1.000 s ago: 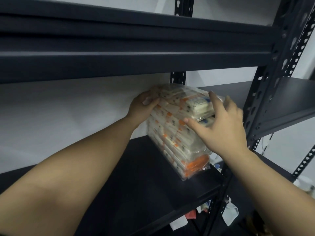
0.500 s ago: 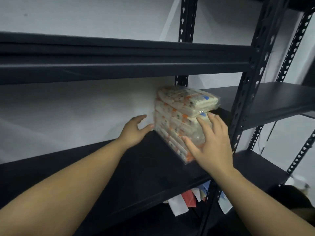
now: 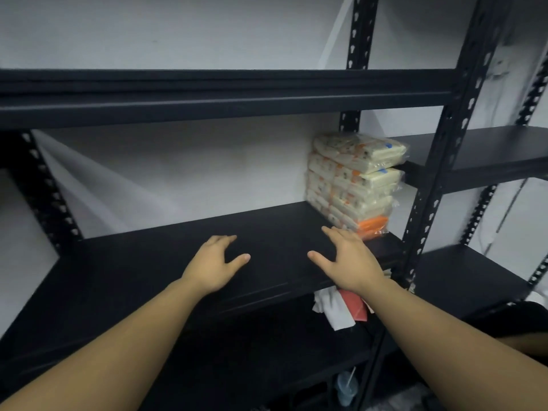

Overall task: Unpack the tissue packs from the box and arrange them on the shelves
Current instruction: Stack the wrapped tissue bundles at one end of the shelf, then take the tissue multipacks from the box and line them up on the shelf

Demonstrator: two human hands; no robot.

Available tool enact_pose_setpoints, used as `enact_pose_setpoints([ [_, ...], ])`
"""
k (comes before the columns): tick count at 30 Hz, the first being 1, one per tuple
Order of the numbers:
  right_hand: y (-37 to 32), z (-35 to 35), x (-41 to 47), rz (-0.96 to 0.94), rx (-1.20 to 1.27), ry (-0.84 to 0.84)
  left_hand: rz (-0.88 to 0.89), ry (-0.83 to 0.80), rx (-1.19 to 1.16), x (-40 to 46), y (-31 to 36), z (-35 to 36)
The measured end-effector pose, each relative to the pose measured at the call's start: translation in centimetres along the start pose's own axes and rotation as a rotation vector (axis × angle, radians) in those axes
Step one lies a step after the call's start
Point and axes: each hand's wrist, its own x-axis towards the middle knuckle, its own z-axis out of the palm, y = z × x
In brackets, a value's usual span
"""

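Here the tissue packs (image 3: 354, 185) stand stacked at the shelf's (image 3: 148, 262) right end, while the left hand (image 3: 213, 262) and right hand (image 3: 347, 259) hover over it, fingers spread, holding nothing.

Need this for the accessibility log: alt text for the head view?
A plastic-wrapped bundle of tissue packs stands at the right end of a black metal shelf. Both hands, left hand and right hand, hover open in front of it, holding nothing.

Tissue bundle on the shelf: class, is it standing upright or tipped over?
Upright. The tissue bundle stands on the shelf, its packs stacked level near the right post; neither hand touches it.
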Motion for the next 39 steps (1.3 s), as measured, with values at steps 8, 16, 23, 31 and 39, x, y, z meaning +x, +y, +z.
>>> enact_pose_setpoints([
  [8,-3.2,1.9,-2.8,-0.159,0.051,-0.214,-0.161,0.05,0.019,-9.0,-0.8,-0.3],
  [16,-0.9,4.7,-9.4,-0.254,0.109,-0.314,-0.264,0.062,0.053,-17.6,1.1,5.2],
  [23,2.9,8.8,-17.6,-0.24,0.115,-0.501,-0.391,-0.038,0.03,-24.7,0.4,12.2],
  [31,7.0,15.4,-24.1,-0.13,0.098,-0.701,-0.486,-0.188,-0.009,-30.0,-3.4,20.4],
  [39,9.8,24.4,-29.0,0.036,0.065,-0.885,-0.578,-0.349,0.034,-34.2,-11.6,29.2],
])
